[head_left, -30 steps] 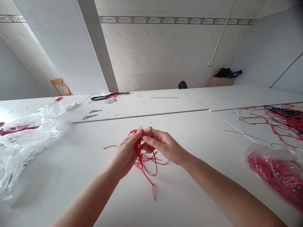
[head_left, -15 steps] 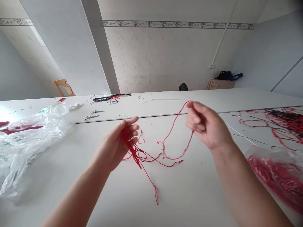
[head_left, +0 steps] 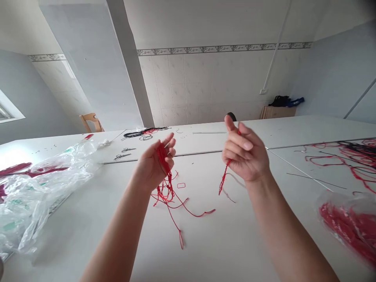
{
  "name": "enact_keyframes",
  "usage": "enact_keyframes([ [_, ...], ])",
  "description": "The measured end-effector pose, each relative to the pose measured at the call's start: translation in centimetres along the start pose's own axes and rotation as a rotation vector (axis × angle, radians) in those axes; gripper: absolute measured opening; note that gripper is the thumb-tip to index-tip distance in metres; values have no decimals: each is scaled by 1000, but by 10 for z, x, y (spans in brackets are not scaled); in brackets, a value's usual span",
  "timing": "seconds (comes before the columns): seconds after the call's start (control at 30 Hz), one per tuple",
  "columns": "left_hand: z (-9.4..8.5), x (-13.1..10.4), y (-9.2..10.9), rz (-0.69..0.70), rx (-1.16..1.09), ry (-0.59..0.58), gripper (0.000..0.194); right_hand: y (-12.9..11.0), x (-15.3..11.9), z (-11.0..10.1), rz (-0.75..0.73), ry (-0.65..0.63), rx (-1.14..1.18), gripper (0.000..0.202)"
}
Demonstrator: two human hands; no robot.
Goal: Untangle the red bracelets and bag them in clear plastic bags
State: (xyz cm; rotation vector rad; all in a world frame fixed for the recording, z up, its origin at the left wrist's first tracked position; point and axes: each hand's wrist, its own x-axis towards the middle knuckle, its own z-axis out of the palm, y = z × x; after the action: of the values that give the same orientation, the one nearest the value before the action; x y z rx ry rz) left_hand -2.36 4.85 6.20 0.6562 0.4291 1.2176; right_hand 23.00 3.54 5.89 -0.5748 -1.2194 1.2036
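A bundle of thin red cords (head_left: 165,162) hangs from my left hand (head_left: 154,162), held between thumb and palm with the fingers partly curled. Its loose ends trail toward the white tabletop, one ending in a small loop (head_left: 181,239). My right hand (head_left: 246,150) is raised apart from it, fingers bent round a single red braided cord (head_left: 225,178) whose lower end dangles below the palm. A pale, blurred strand lies near that cord. Beyond the bundle, a small red rectangular outline (head_left: 181,185) shows on the table.
Clear plastic bags (head_left: 55,184) with red contents cover the left side. Two pairs of scissors (head_left: 122,156) and black and red cords (head_left: 143,134) lie farther back. At right are a tangle of red and black cords (head_left: 357,156) and a bag of red cords (head_left: 346,227).
The cord in my right hand, stretched in a wide loop before, now hangs short and gathered below the palm. My left hand's bundle has drawn together and hangs more upright. The view has tilted up.
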Motion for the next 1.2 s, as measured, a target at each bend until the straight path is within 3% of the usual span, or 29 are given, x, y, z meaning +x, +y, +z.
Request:
enact_keyframes([
  [0.13, -13, 4, -13, -55, 199, -37, 35, 18, -1, 6, 105, -203, -30, 33],
  [0.33, -24, 11, -32, -62, 422, -179, 38, 35, -12, 14, 198, -223, -442, 37],
  [0.57, -25, 13, -40, -97, 484, -230, 41, 48, -13, 24, 253, -291, -633, 28],
  [0.87, -26, 13, -39, -142, 481, -268, 53, 61, -13, 32, 245, -264, -568, 29],
  [1.2, -21, 3, -37, -92, 630, -276, 43, 56, -17, 30, 267, -320, -544, 34],
])
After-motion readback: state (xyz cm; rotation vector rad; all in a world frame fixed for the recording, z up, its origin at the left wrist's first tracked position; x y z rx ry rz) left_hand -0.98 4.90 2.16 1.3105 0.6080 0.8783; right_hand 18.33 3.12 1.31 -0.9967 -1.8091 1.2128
